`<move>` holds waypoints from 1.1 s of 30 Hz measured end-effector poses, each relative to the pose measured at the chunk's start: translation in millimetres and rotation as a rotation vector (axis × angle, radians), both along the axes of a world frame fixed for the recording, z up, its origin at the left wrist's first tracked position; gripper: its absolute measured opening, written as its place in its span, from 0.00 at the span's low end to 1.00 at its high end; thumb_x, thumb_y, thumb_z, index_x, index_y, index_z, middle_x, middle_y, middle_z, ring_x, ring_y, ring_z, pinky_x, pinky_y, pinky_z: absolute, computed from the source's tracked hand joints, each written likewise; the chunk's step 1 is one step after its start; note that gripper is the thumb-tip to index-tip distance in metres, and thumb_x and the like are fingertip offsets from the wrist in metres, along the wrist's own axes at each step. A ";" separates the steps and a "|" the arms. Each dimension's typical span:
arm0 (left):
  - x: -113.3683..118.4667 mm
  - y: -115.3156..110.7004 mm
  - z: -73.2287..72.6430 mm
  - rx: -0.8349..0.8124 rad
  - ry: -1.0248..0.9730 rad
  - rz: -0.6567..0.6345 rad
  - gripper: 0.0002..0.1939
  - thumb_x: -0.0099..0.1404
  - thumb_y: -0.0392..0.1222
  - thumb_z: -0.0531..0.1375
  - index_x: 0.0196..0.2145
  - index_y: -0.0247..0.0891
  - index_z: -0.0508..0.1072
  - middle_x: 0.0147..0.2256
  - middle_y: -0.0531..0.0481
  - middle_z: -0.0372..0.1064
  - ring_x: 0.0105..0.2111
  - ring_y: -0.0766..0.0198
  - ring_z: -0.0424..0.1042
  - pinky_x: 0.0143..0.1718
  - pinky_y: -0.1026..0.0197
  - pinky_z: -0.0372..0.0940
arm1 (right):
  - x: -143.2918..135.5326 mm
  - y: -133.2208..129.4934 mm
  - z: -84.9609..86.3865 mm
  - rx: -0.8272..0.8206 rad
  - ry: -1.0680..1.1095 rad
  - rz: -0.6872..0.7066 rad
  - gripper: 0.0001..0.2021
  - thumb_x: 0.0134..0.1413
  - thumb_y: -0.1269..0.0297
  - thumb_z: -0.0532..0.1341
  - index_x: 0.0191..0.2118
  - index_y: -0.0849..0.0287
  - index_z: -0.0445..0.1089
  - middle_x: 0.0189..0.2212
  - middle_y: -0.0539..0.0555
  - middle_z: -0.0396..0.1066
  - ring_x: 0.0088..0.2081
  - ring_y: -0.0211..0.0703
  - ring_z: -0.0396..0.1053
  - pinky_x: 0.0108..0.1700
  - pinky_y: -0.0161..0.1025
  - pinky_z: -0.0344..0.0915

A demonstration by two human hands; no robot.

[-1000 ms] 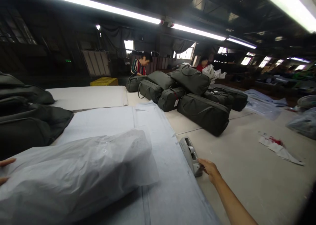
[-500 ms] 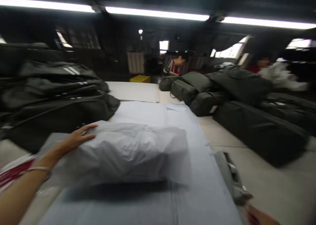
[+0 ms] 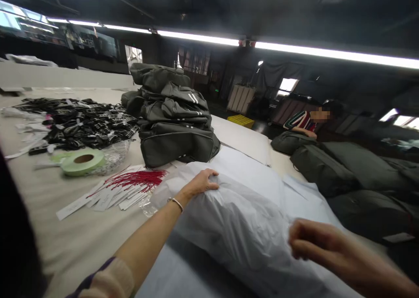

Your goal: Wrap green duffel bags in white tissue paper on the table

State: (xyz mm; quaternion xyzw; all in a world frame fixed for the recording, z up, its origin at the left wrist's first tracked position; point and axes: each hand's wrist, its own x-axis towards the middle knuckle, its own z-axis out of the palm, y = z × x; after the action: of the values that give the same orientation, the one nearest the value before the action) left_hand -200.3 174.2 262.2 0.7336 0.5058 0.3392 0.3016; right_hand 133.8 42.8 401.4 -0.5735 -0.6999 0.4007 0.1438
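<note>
A bulky bundle in thin white wrapping (image 3: 242, 224) lies across the white sheets in front of me. My left hand (image 3: 203, 182) rests on its upper left end, with fingers stretched and thumb apart. A bracelet circles that wrist. Over the bundle's right part hovers my right hand (image 3: 314, 241), its fingers curled in and a little blurred; nothing shows in them. What is inside the wrapping is mostly hidden. White tags with red strings (image 3: 134, 184) are fanned out left of the bundle.
Dark green bags (image 3: 180, 141) are piled behind the bundle, and more bags (image 3: 356, 171) lie on the right. A tape roll (image 3: 83, 160) and a heap of black straps (image 3: 88, 123) are at left. Beyond the right-hand bags, a person in a striped sleeve (image 3: 296, 120) leans over.
The view has swung left, bringing the tags, tape and straps into sight. My right hand has come from the lower right edge to above the bundle. My left hand remains on the wrapping.
</note>
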 end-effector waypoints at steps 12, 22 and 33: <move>-0.4 -2.8 5.0 0.016 0.023 0.035 0.16 0.57 0.45 0.65 0.44 0.45 0.75 0.47 0.50 0.73 0.51 0.54 0.68 0.56 0.51 0.58 | -207.2 153.9 -31.3 -0.348 -0.596 0.568 0.05 0.39 0.69 0.66 0.20 0.59 0.69 0.15 0.46 0.66 0.23 0.42 0.70 0.27 0.35 0.64; -0.6 0.0 1.4 -0.001 0.021 0.025 0.17 0.61 0.43 0.62 0.49 0.46 0.72 0.49 0.51 0.71 0.52 0.56 0.65 0.54 0.54 0.60 | -214.3 157.1 -33.5 -0.074 -0.837 0.715 0.04 0.40 0.66 0.72 0.24 0.56 0.76 0.19 0.46 0.70 0.24 0.39 0.67 0.25 0.35 0.54; -0.1 2.1 -1.2 0.001 0.026 0.014 0.20 0.60 0.48 0.64 0.50 0.45 0.71 0.49 0.51 0.70 0.52 0.55 0.65 0.53 0.53 0.60 | -192.4 126.4 -42.6 0.167 -0.971 0.723 0.07 0.55 0.72 0.59 0.36 0.55 0.75 0.30 0.55 0.77 0.33 0.49 0.75 0.30 0.38 0.57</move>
State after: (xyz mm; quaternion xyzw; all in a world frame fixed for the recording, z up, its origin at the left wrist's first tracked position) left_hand -200.4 176.3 261.0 0.7346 0.5145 0.3321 0.2922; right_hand -58.6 169.3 358.8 -0.4035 -0.8648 0.0607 -0.2926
